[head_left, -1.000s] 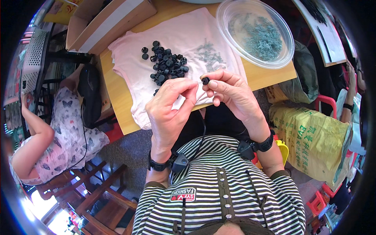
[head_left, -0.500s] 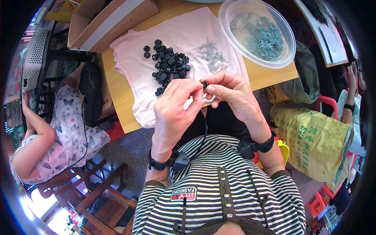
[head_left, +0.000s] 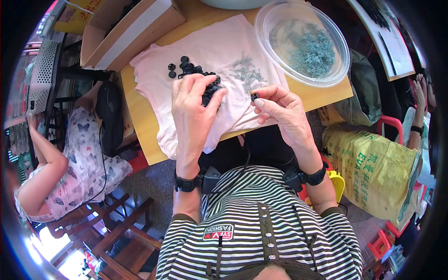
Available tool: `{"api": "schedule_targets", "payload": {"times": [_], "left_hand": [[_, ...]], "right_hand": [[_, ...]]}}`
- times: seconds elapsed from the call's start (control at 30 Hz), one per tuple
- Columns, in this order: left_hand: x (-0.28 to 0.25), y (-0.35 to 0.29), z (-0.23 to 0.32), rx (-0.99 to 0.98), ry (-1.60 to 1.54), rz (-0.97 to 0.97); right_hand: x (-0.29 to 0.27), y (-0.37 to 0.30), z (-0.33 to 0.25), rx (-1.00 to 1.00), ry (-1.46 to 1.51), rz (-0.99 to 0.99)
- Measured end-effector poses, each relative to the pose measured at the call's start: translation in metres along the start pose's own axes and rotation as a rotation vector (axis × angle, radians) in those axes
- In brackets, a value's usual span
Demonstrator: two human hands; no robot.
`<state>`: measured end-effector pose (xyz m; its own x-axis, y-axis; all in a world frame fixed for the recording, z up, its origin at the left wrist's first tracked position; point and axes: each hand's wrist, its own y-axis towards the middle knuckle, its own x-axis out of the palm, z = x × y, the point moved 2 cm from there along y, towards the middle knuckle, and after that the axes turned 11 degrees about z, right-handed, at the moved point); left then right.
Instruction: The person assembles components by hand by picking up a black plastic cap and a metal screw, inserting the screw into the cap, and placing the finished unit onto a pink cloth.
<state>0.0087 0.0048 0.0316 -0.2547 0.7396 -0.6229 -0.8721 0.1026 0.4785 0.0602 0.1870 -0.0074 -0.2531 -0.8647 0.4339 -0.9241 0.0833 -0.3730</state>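
Note:
My right hand (head_left: 285, 112) pinches a small round black plastic part (head_left: 254, 96) between thumb and fingers, just above the near edge of a pale pink cloth (head_left: 210, 44). To its left my left hand (head_left: 190, 114) reaches over a pile of similar black parts (head_left: 190, 68), its thumb and fingers apart. The fingertips hide some of the pile, and I see nothing held in them. Right of the pile lies a scatter of small, thin, silvery-clear pieces (head_left: 245, 70), close to my right fingertips.
A clear round tub (head_left: 258, 39) of small bluish-grey pieces (head_left: 311, 53) stands on the wooden table (head_left: 338, 91) at right. An open cardboard box (head_left: 135, 35) is at far left. Beyond are a seated person's patterned garment (head_left: 84, 163), wooden chair (head_left: 123, 242) and yellow sack (head_left: 373, 172).
My hands have parted. The left has moved up and left to the black pile and opened; the right keeps the black part and has shifted slightly right.

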Motion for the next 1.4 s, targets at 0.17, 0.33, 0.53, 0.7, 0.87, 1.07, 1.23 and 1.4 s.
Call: {"api": "schedule_targets", "payload": {"times": [0.17,0.33,0.53,0.7,0.87,1.07,1.23,1.4], "left_hand": [[0.018,0.004,-0.012,0.027,0.271,0.025],[0.027,0.004,-0.02,0.032,0.279,0.06],[0.032,0.004,-0.022,-0.003,0.274,0.056],[0.021,0.001,-0.006,0.089,0.222,0.119],[0.006,-0.011,0.004,-0.244,-0.541,-0.11],[-0.006,-0.024,0.009,-0.54,-1.094,-0.134],[-0.01,-0.031,0.005,-0.472,-1.021,0.009],[-0.015,-0.035,0.005,-0.339,-0.875,0.041]], "right_hand": [[0.0,0.0,-0.002,-0.011,0.006,0.003],[0.004,-0.002,-0.003,0.021,0.003,0.002],[0.01,0.0,-0.002,-0.056,0.003,-0.048],[0.013,-0.002,-0.005,-0.158,-0.034,-0.041],[0.025,-0.004,-0.018,-0.368,-0.12,-0.082],[0.032,-0.006,-0.014,-0.186,0.041,-0.189],[0.035,-0.008,-0.005,-0.091,0.223,-0.208],[0.034,-0.009,-0.001,-0.055,0.278,-0.213]]}}
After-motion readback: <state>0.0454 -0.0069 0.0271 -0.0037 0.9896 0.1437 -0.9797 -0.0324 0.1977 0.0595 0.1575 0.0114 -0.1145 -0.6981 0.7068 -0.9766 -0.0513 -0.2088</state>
